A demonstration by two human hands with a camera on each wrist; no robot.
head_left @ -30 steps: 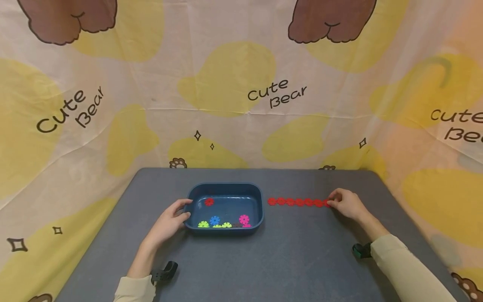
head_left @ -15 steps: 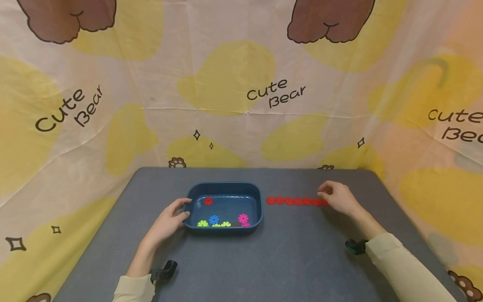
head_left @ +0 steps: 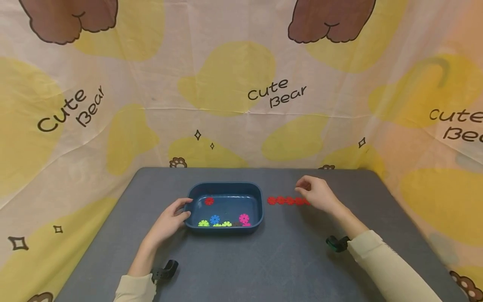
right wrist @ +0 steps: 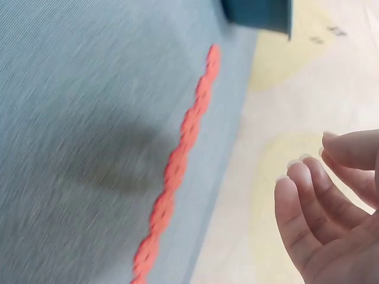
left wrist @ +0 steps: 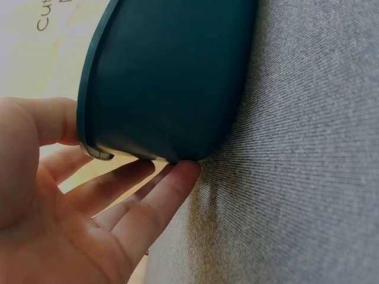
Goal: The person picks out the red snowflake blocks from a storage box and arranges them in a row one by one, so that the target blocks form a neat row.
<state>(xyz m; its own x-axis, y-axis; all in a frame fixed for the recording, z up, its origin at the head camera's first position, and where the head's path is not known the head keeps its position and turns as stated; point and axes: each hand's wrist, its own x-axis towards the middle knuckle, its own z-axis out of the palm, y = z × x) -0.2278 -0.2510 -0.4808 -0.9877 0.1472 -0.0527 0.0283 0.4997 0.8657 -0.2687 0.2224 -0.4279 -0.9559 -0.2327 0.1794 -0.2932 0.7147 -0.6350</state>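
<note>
A dark blue plastic tub (head_left: pixel 222 230) stands on the table, and my left hand (head_left: pixel 167 222) holds its left end. In the left wrist view the thumb is at the rim and the fingers touch the outer end wall. Several red snowflake discs joined in a chain (head_left: pixel 281 200) lie to the right of the tub. Over the chain's right part hovers my right hand (head_left: pixel 318 196), hiding that end in the head view. The right wrist view shows its fingers loosely bent, nothing between them, apart from the red chain (right wrist: pixel 176 168).
Inside the tub are a red disc (head_left: pixel 209 201), a blue disc (head_left: pixel 214 219), a pink disc (head_left: pixel 244 218) and several yellow-green discs (head_left: pixel 203 223). The grey table (head_left: pixel 241 268) ends at a patterned cloth backdrop (head_left: pixel 234 84).
My right hand has lifted off the right end of the red chain and moved left above it. The left hand stays at the tub.
</note>
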